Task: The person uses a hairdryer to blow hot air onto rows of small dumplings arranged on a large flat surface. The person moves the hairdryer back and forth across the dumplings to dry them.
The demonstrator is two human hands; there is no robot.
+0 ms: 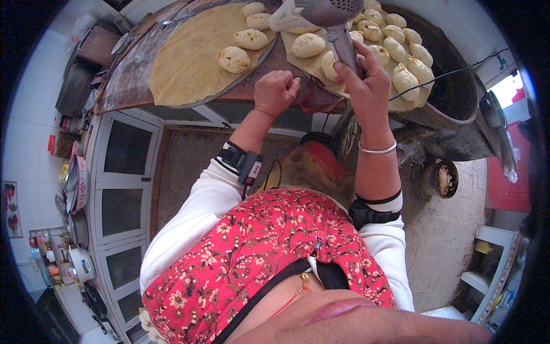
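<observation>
My right hand (368, 84) grips the handle of a grey hair dryer (343, 47), whose pale, wrapped-looking nozzle (288, 16) points left. The dryer is held over pleated, oval dough buns (308, 45) on the right-hand tan cloth (300, 60). Loosely fisted, my left hand (276, 91) hovers near the front edge of the left round tray, with nothing visible in it. On that tray's tan cloth (189, 60), several more buns (250, 39) sit along the right side. Part of the right cloth's buns is hidden behind the dryer and my hand.
A black cord (451, 71) runs rightwards from near my right wrist. Beyond the right cloth is the dark rim of a large wok (472, 107). A pot (444, 178) stands on the brick floor. White glazed cabinets (101, 176) line the left, with basins (78, 185) above.
</observation>
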